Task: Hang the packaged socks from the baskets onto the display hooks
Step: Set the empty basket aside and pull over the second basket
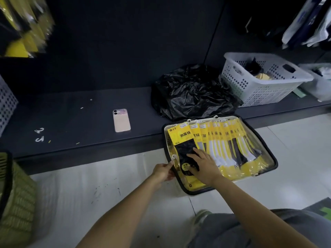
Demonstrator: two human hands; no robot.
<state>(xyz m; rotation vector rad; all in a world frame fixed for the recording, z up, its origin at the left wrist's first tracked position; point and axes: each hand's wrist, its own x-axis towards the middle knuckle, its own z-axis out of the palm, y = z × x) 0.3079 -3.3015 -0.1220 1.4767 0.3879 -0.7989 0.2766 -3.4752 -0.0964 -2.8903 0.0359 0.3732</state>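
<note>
While the front package (180,135) lies at the left end of the fanned row of packages (225,140) in the floor basket (274,163), the step in hand is judged to be the separation of one package for lifting.

**Hand state.** The right hand (202,163) is laid flat on the black sock portion of the front package, with the fingers spread and fairly straight; the package is pressed, not gripped. The left hand (162,171) is closed in a narrow pinch on the clear wrapper edge (172,161) at the basket's left rim, just beside a white hanger tab (173,156). Whether that edge belongs to the front package or to one beneath it cannot be determined.

**Recommended procedure.**
1. The pinched edge is confirmed as belonging to a single package, since the glossy wrappers overlap and are likely to cling.
2. The neighbouring packages are held down by the flat hand while the selected one is drawn out to the left.
3. The package is re-gripped near its hanger tab, so that the tab is presented free and upright to a hook.

**Destination.** Hung packages (23,27) are visible at upper left, well apart from the basket and blurred; the hooks themselves cannot be made out.

**Caution.** A pull on the thin wrapper alone is likely to tear it or drag several packages out together.
</note>
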